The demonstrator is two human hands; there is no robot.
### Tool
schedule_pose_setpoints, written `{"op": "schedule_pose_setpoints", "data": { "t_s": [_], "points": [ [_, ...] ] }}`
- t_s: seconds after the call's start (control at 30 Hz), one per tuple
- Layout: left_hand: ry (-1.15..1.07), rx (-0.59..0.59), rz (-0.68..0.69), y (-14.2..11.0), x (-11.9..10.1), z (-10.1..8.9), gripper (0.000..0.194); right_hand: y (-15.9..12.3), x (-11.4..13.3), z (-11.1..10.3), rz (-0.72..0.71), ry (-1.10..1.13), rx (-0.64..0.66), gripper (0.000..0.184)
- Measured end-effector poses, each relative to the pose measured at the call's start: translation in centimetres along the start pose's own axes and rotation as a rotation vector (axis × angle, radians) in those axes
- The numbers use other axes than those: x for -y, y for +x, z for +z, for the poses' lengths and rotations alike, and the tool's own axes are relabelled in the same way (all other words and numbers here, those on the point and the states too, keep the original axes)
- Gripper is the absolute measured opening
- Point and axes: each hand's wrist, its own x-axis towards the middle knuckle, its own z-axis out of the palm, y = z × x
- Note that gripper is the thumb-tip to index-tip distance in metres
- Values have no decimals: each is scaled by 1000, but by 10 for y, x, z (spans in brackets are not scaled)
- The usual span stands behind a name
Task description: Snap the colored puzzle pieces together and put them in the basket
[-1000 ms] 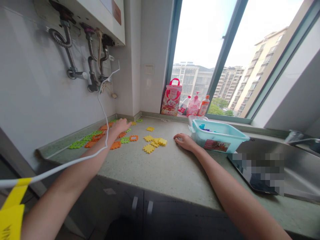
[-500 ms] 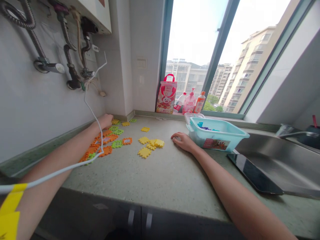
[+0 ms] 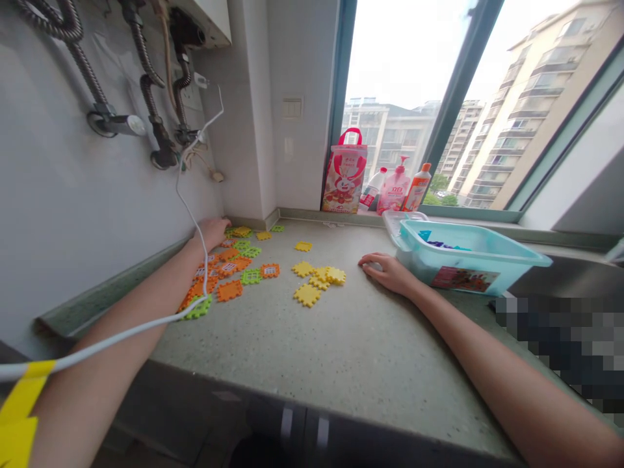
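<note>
Our left hand (image 3: 212,233) reaches the far corner, and we cannot tell whether its fingers grip anything; orange and green pieces (image 3: 230,268) lie just beside them. Our right hand (image 3: 387,272) rests loosely curled, its fingertips near the yellow pieces (image 3: 319,278), the turquoise bin (image 3: 468,250) beyond its knuckles.

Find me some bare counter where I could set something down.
The widest bare stretch of counter lies between the yellow pieces and the front edge. A smaller patch sits behind the right hand, left of the blue tub. The left side is crowded with orange and green pieces, partly under the white cable.
</note>
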Motion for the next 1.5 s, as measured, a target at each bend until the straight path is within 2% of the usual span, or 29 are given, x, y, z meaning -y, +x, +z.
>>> {"op": "schedule_pose_setpoints", "data": {
  "t_s": [0.1, 0.17, 0.33, 0.43, 0.53, 0.73, 0.97, 1.13, 1.3, 1.4, 1.5],
  "points": [
    [6, 3, -10, 0, -1, -1, 28, 0, 0, -1, -3, -1, 2, 21],
    [11, 19, -12, 1, -3, -2, 27, 0, 0, -1, -13, 5, -4, 21],
    [28, 9, -26, -1, -11, -3, 42, -1, -1, 0, -42, 21, -18, 21],
    [21, 54, -57, 0, -15, -3, 53, -1, -2, 0, -41, 22, -24, 21],
    [-14, 64, -70, 4, -13, -2, 54, -2, -2, 0, -40, 21, -19, 22],
    [-70, 14, -46, 8, -6, -2, 46, -2, 0, -1, -30, 13, -18, 22],
    [-64, -59, -59, 2, -4, -4, 40, -2, -4, -1, -44, 47, -9, 23],
    [-71, -158, -97, 0, -3, -4, 41, -3, -5, -1, -32, 46, -9, 25],
    [-184, -200, 28, 6, -8, 3, 34, -4, -4, -1, -28, 61, -2, 27],
    [-294, -169, 106, 10, -8, 13, 38, -3, -4, 0, -25, 60, -7, 28],
    [-294, -109, 133, 15, -8, 21, 46, -3, -5, 0, -18, 54, -8, 28]
  ]
}}
